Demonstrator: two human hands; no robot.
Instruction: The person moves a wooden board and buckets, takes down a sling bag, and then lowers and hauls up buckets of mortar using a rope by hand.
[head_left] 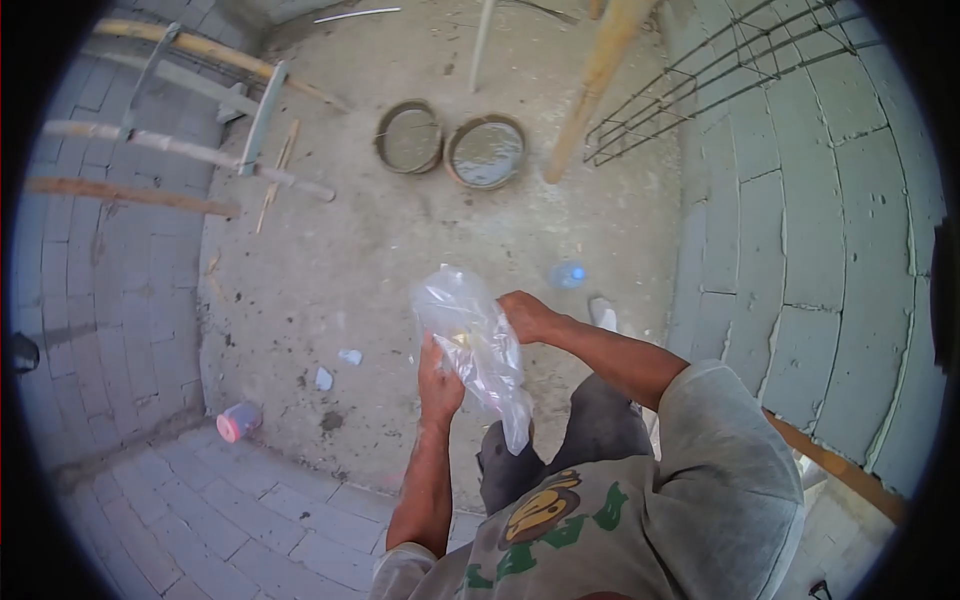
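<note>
Fingers of the left hand [440,385] pinch the clear plastic bag [470,340] at its eight o'clock; its long axis runs eleven to five; the right hand [528,318] clamps its two o'clock edge, equally near.

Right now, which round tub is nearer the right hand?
The tub on the right, next to the wooden pole; the left tub sits farther from the right hand.
</note>
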